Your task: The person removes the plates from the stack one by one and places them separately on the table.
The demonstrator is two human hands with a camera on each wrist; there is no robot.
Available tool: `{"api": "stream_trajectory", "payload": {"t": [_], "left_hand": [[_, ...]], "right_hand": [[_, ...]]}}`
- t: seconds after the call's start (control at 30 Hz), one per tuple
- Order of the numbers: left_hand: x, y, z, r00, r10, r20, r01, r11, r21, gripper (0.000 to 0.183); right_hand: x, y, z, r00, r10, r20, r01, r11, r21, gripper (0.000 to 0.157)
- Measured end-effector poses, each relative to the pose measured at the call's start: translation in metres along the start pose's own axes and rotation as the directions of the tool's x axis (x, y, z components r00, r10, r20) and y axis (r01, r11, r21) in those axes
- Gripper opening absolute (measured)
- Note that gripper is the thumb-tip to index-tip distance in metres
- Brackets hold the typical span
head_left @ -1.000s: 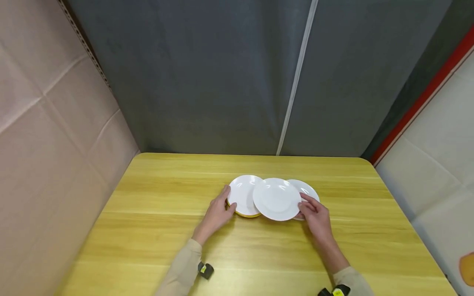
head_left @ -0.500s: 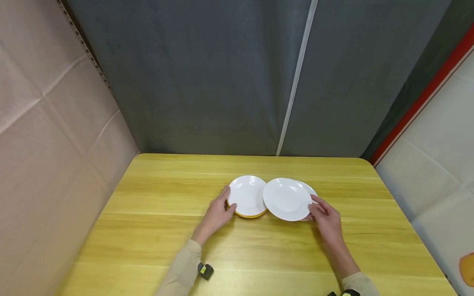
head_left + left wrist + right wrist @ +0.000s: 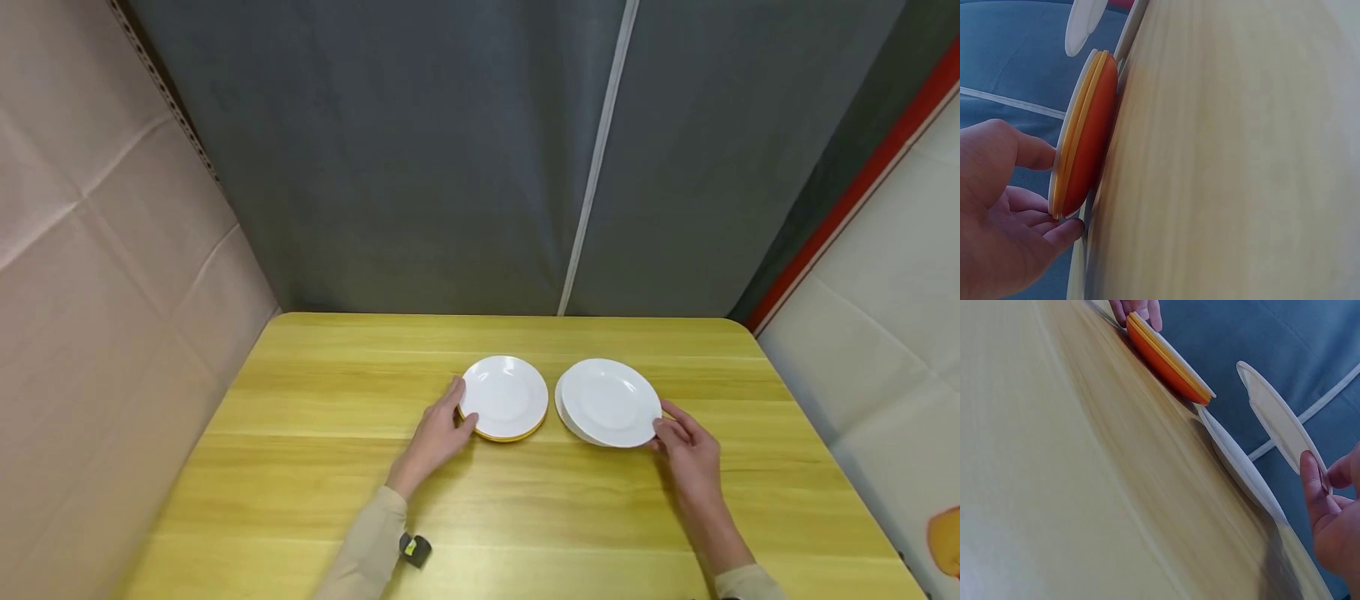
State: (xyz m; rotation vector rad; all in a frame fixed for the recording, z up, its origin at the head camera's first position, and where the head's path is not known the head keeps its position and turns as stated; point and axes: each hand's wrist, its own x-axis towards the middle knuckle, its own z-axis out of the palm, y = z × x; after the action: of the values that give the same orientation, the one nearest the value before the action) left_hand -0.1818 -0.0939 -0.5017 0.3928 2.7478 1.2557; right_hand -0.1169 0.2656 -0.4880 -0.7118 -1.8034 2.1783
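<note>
A stack of plates [image 3: 504, 397] sits mid-table, a white one on top of orange-yellow ones, with a deep orange underside [image 3: 1093, 134] showing in the left wrist view. My left hand [image 3: 435, 433] holds this stack at its left rim, thumb and fingers spread round the edge. With thumb and fingers, my right hand [image 3: 690, 458] pinches the right rim of a white plate [image 3: 611, 403]. That plate is raised, clear of a second white plate [image 3: 1241, 462] lying on the table just right of the stack. From above, the raised plate covers most of the lower one.
The wooden table [image 3: 465, 517] reaches back to a dark grey curtain [image 3: 412, 167] with a pale vertical strip. Light cloth walls stand at the left [image 3: 112, 333] and right [image 3: 892, 358]. A small black wrist device [image 3: 415, 550] shows at the left sleeve.
My right hand has carried the white plate rightward, off the stack's edge and over the other white plate. The left hand stays at the stack, whose top is now uncovered.
</note>
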Motion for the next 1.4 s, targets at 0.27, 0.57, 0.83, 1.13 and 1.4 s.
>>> {"api": "stream_trajectory", "payload": {"t": [0.27, 0.57, 0.83, 1.13, 1.4], "left_hand": [[0.001, -0.001, 0.000, 1.000, -0.004, 0.000, 0.004, 1.000, 0.003, 0.072], [0.000, 0.001, -0.001, 1.000, -0.006, 0.003, 0.006, 1.000, 0.002, 0.072], [0.000, -0.001, -0.001, 1.000, -0.010, 0.001, 0.010, 1.000, 0.008, 0.072], [-0.001, -0.002, -0.002, 1.000, -0.018, -0.001, 0.018, 1.000, 0.015, 0.072], [0.000, -0.003, -0.002, 1.000, -0.018, 0.006, 0.018, 1.000, 0.018, 0.072]], "right_hand": [[0.002, 0.002, -0.013, 0.999, -0.004, -0.041, 0.005, 0.999, 0.031, 0.038], [0.007, 0.001, -0.026, 0.995, -0.006, -0.100, 0.011, 0.999, 0.053, 0.035], [0.014, 0.006, -0.036, 0.989, -0.010, -0.147, 0.016, 0.999, 0.036, 0.044], [0.026, 0.008, -0.052, 0.984, 0.051, -0.168, -0.023, 0.986, 0.167, 0.038], [0.036, 0.007, -0.062, 0.973, 0.066, -0.222, -0.017, 0.976, 0.219, 0.029]]}}
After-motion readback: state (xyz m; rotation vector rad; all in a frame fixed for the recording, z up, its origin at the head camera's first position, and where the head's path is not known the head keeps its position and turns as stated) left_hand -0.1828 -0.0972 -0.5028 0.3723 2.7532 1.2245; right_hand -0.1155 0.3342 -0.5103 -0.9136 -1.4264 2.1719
